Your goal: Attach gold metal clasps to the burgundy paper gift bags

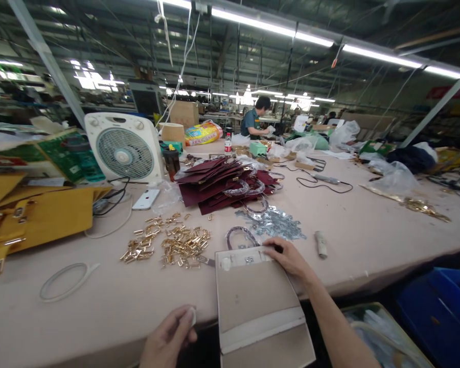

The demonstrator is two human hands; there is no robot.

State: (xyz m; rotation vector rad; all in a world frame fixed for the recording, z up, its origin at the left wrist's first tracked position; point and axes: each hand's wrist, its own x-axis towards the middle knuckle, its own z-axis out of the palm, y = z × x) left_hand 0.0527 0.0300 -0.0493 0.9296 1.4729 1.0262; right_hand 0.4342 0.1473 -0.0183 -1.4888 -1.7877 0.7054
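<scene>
My right hand (287,255) pinches the upper right corner of a beige-lined handbag panel (256,291). The panel hangs over the table's front edge, and a plastic-wrapped loop handle (230,236) shows beyond its top. Near the panel's top are a small metal plate (249,260) and a white patch (225,263). Left of the panel, apart from it, my left hand (170,337) is closed with a small white piece (192,316) between thumb and finger; its kind is unclear. Beyond lie gold buckles (186,244) and flat silver metal plates (274,223).
Maroon bag pieces (214,184) are stacked at the table's middle. To the left stand a box fan (124,151), a phone (145,199) and yellow bags (57,217). A small roll (321,244) lies at right, a blue bin (440,312) below. A co-worker (255,120) is far back.
</scene>
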